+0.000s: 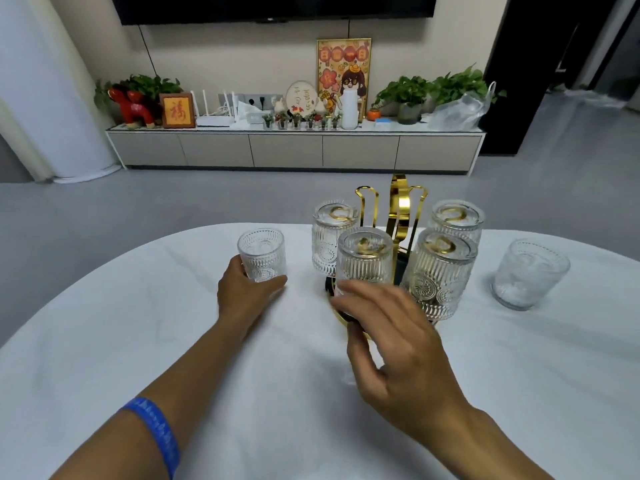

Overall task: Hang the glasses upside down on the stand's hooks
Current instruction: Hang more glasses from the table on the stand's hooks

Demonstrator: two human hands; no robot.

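A gold stand (pixel 399 201) on a dark round base stands at the middle of the white table (pixel 166 341). Several ribbed clear glasses hang upside down on its hooks, the nearest being the front glass (pixel 363 259). Two gold hooks at the back, one of them (pixel 366 195), are bare. My left hand (pixel 244 294) is wrapped around an upright ribbed glass (pixel 262 259) that stands on the table left of the stand. My right hand (pixel 398 351) hovers with fingers apart just below the front hung glass, fingertips at its lower rim. Its palm hides part of the base.
Another ribbed glass (pixel 530 273) stands alone on the table right of the stand. Beyond the table's far edge is grey floor, then a low TV cabinet (pixel 294 148) with plants and ornaments. A blue wristband (pixel 157 431) is on my left forearm.
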